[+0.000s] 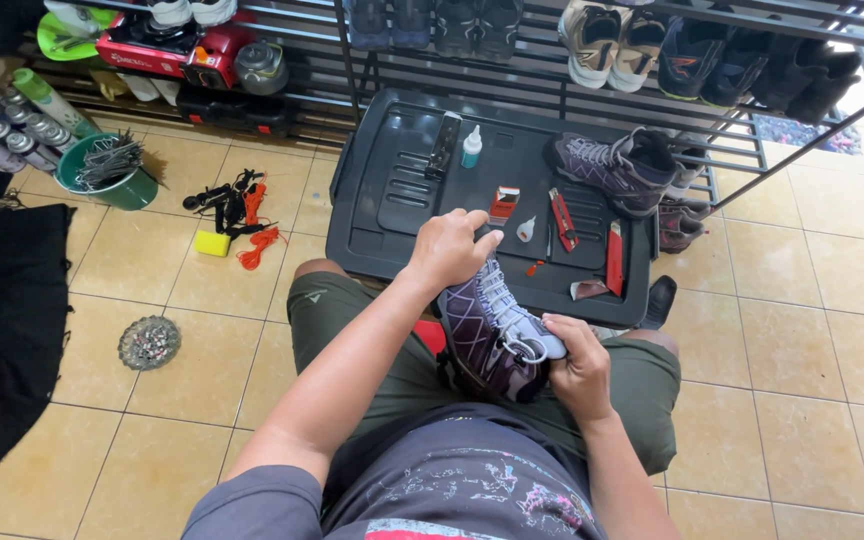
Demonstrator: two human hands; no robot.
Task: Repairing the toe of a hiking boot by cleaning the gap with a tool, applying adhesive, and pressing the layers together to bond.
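A purple hiking shoe [487,335] with white laces rests on my lap, toe pointing away from me. My left hand [449,248] is closed over its toe end. Lower down, my right hand [577,365] grips the shoe's heel and ankle collar. Just beyond my knees lies a dark plastic lid [392,190] used as a work tray. The matching purple shoe [617,168] stands on the tray's right side.
On the tray lie a small white glue bottle [471,147], red cutters [562,218], a red box [503,203] and a black brush [443,145]. A metal shoe rack [552,60] stands behind. A green bucket [112,172], an orange cord [257,235] and a yellow sponge [211,243] sit on the tiled floor at left.
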